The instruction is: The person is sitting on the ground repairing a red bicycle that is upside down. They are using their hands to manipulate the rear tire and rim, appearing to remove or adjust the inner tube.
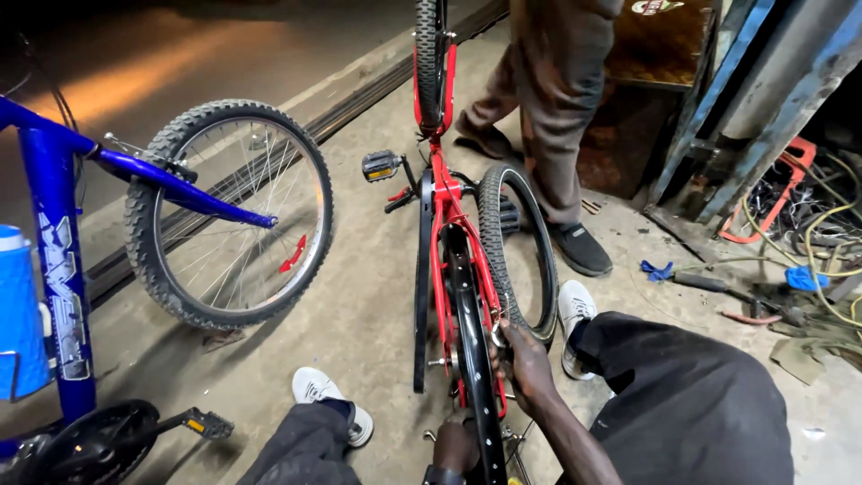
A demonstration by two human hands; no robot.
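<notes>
Beside red bike frame [443,211], right hand [525,364] closed around bare black rim [473,359]. Left hand [455,446] below frame at rim's near end, grip unclear. Loose tyre [519,251] leans right of frame.

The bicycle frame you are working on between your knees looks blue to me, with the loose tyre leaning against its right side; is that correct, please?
Not quite: the bicycle frame between your knees is red, as the head view shows. The blue frame belongs to the other bicycle on the left. The rest stands: the loose tyre leans against its right side.
</notes>
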